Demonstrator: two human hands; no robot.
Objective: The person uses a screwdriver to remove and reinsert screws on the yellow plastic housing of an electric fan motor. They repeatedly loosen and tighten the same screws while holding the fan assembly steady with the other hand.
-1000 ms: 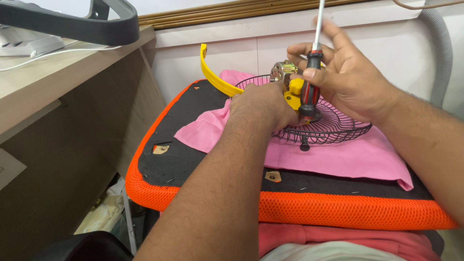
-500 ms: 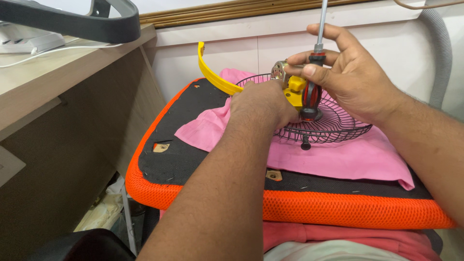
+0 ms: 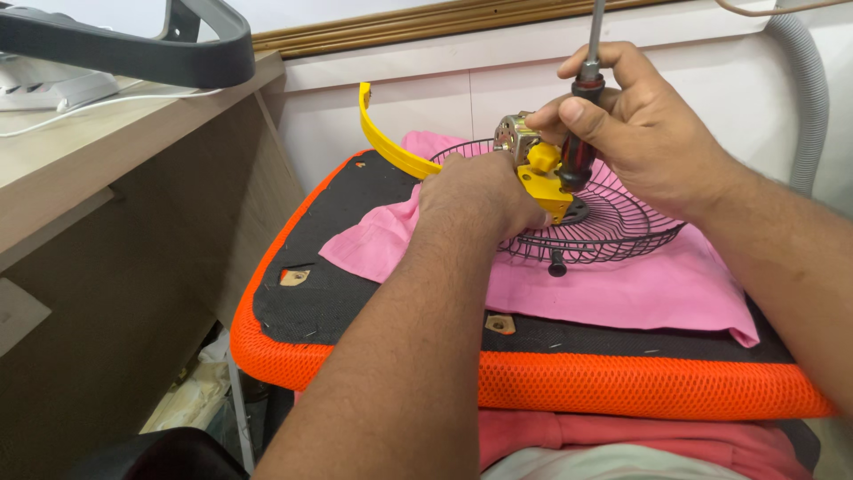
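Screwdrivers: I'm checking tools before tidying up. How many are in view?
1. The screwdriver is upright in the right hand, above the yellow motor housing. Others may lie hidden behind the arms.

We note a glossy yellow plastic housing (image 3: pixel 544 182) around a dull metal motor (image 3: pixel 514 135), seated on a black wire metal grille (image 3: pixel 613 227). The screwdriver (image 3: pixel 582 116) has a bright steel shaft and a smooth black-and-red plastic handle. At 6 o'clock of the grille lie matt pink cloth (image 3: pixel 622 284) and coarse orange-edged black mesh cushion (image 3: pixel 533 378); at 9 o'clock, matt wood-grain desk (image 3: pixel 80 169).
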